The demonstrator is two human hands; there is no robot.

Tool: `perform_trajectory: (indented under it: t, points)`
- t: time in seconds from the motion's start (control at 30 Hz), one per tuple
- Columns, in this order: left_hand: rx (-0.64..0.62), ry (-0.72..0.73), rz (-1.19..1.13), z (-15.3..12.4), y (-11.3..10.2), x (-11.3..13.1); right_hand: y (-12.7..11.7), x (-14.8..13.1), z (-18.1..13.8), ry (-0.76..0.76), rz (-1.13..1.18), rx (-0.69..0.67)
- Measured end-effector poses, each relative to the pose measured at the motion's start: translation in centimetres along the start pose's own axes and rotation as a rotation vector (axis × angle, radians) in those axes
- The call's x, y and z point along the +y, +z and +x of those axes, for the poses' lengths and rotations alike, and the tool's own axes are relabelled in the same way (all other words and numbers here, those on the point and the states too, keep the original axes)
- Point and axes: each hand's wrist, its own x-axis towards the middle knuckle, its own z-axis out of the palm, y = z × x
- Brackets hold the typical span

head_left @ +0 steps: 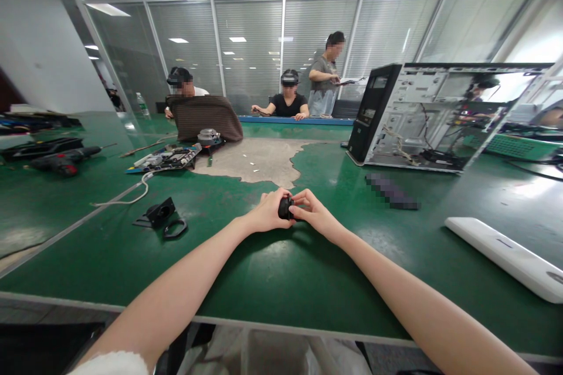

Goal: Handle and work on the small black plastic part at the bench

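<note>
Centrally, just above the glossy green surface (pixel 308 287), a small, dark black part (pixel 285 207) sits between the two bare hands, directly at twelve o'clock from the wearer. The left hand (pixel 269 212) curls round it from the nine o'clock side, its fingers closed on the part; the right hand (pixel 317 218) meets it from three o'clock, thumb and fingertips gripping its near edge. Neither hand is nearer, since both touch it. Its long axis seems to run roughly from twelve to six, but the fingers cover so much of it that I cannot be sure.

Around the hands, a flat-based black plastic bracket (pixel 162 212) lies at nine o'clock, with an angular black open ring (pixel 164 231) just beside it. At ten o'clock rests a crowded electronic circuit board (pixel 165 159), and near it a thin white cable (pixel 143 190). A bare grey worn patch (pixel 264 164) spreads towards twelve. At two o'clock stands an open black-and-silver computer case (pixel 373 111); a blurred, dark oblong object (pixel 391 192) lies nearer, towards three. A long white plastic casing (pixel 501 252) slants at four. These all lie apart from the hands; only the overlapping fingers obstruct the part.
</note>
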Motion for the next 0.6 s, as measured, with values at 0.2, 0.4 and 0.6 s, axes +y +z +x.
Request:
perform_trajectory:
  t: [0.2, 0.4, 0.6]
  points:
    - [-0.001, 0.023, 0.010, 0.0, -0.1, -0.1, -0.4, 0.5, 0.3, -0.014, -0.038, -0.002]
    - [-0.006, 0.008, 0.007, 0.0, 0.1, -0.2, -0.6, 0.1, -0.2, -0.053, 0.051, -0.123]
    - [-0.004, 0.003, -0.009, 0.0, -0.1, 0.0, -0.1, -0.5, -0.3, -0.035, 0.004, -0.027]
